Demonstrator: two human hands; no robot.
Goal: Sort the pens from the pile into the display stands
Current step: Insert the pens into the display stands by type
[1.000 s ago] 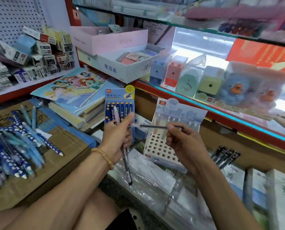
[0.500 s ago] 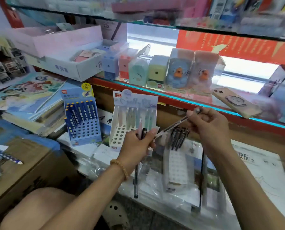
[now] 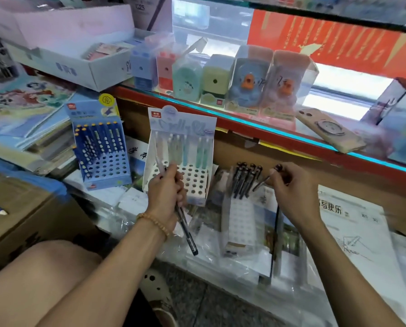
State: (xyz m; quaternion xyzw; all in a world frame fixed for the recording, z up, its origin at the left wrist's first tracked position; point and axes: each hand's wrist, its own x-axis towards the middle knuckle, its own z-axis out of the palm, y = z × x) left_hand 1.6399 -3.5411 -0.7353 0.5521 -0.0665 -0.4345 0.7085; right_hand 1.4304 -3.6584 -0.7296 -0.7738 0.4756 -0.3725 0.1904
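1. The right hand pinches a dark pen by its cap end, tip aimed at the flat white stand holding other dark pens
2. The left hand grips a few pens in front of the pastel stand; the blue stand is further left
3. Risk, as I judge it: the slanted pen misses its hole and knocks its neighbours, or the loose bundle slips onto the plastic wrap below
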